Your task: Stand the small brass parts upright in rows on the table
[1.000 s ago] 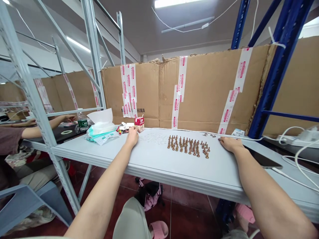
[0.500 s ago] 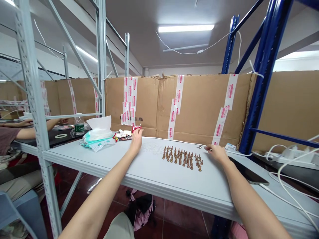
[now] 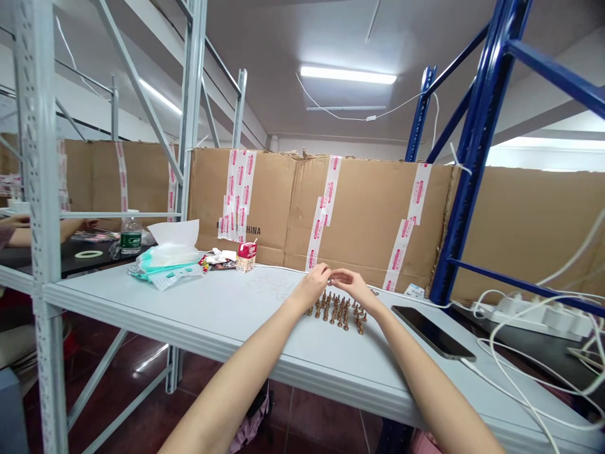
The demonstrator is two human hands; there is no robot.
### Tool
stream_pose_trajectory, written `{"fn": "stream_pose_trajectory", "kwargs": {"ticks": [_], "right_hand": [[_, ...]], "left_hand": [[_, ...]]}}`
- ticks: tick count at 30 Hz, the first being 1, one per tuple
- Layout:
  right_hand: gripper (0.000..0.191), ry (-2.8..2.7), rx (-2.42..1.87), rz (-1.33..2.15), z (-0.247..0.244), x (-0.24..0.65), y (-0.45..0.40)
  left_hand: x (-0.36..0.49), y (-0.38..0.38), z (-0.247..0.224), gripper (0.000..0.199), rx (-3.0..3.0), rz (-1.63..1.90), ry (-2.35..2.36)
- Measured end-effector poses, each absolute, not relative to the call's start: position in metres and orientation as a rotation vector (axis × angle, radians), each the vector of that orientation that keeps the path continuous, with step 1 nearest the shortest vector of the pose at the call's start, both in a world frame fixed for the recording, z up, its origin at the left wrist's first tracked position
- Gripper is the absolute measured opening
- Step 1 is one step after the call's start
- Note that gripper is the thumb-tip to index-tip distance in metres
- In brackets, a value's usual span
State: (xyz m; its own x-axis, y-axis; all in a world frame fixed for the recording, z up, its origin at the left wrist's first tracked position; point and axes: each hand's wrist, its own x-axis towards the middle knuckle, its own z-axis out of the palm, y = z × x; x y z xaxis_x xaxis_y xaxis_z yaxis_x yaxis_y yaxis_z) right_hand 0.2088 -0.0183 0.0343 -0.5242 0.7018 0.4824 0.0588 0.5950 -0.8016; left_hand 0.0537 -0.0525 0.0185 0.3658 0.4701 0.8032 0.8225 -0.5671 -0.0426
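Observation:
My left hand (image 3: 312, 286) and my right hand (image 3: 353, 287) meet fingertip to fingertip above the back of the shelf table. Both are closed in a pinch. A tiny shiny bit shows between the fingertips, too small to name. Just below and in front of the hands stand several rows of small copper-coloured screw-like pieces (image 3: 338, 313), upright on their wide ends; my left hand and wrist hide part of the left rows. To the left of my left hand, many tiny clear bits (image 3: 271, 285) lie scattered on the grey tabletop (image 3: 222, 312).
A red-and-white drink carton (image 3: 246, 257), wrappers (image 3: 221, 259) and a pile of white and teal packaging (image 3: 167, 258) stand at the left. A dark phone (image 3: 432, 331) with a white cable lies right, near a power strip (image 3: 534, 315). Cardboard (image 3: 363, 221) walls the back.
My left hand has moved right from beside the carton, and my right hand has moved left from the table's back right. They now meet over the copper-coloured pieces. The view has shifted right.

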Motion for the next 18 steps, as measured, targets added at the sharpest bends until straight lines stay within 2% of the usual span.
{"fn": "stream_pose_trajectory", "kwargs": {"ticks": [3,8,15,18], "right_hand": [[0.036,-1.910,-0.594,1.031,0.036,0.208,-0.023],[0.049,-1.869,-0.683,1.077,0.039,0.212,-0.027],[0.048,-1.946,-0.689,1.053,0.036,0.210,-0.026],[0.038,-2.008,-0.680,0.921,0.035,0.208,-0.023]], "left_hand": [[0.049,-0.059,0.014,0.016,-2.092,-1.039,-1.140],[0.037,-0.062,0.014,0.020,-2.014,-0.928,-1.131],[0.041,-0.059,0.011,0.020,-1.974,-0.841,-1.115],[0.041,-0.061,0.012,0.022,-1.943,-0.835,-1.135]]}}
